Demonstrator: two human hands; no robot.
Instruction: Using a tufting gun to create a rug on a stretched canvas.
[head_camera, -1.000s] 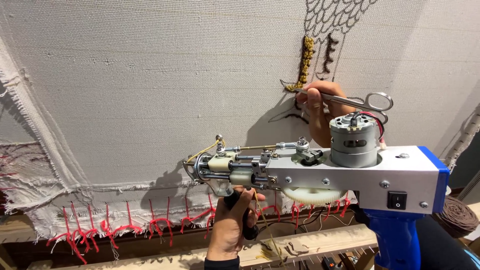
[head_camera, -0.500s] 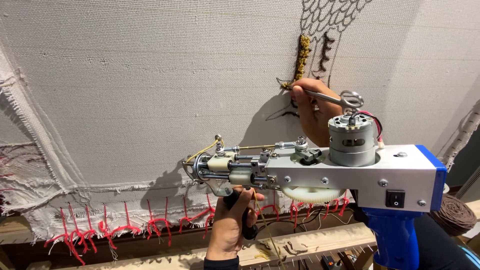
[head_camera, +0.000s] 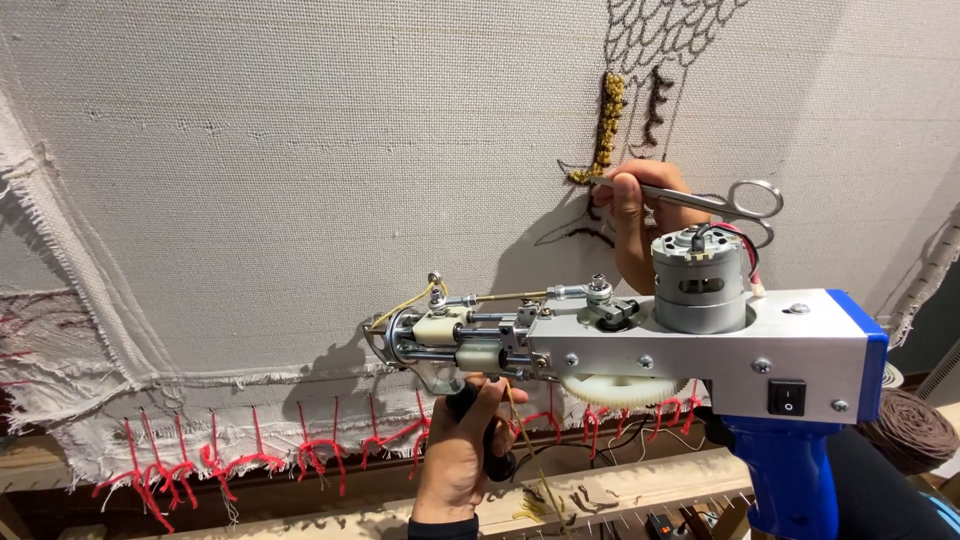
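While our left hand (head_camera: 465, 455) keeps its closed grip on the front handle of the tufting gun (head_camera: 640, 345), our right hand (head_camera: 635, 215), closed on the scissors (head_camera: 705, 200), has risen along the cloth (head_camera: 300, 150); the tips now meet the foot of the yellow tufts (head_camera: 605, 125). Trimming appears under way. Red yarn (head_camera: 320, 445) laces the cloth to a wooden frame (head_camera: 620, 495); a brown yarn ball (head_camera: 910, 430) sits right.

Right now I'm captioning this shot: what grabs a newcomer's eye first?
The tufting gun with its blue handle fills the lower right, gripped underneath by the left hand. Above it, the right hand holds scissors at the yellow tufted strip on the pale cloth.
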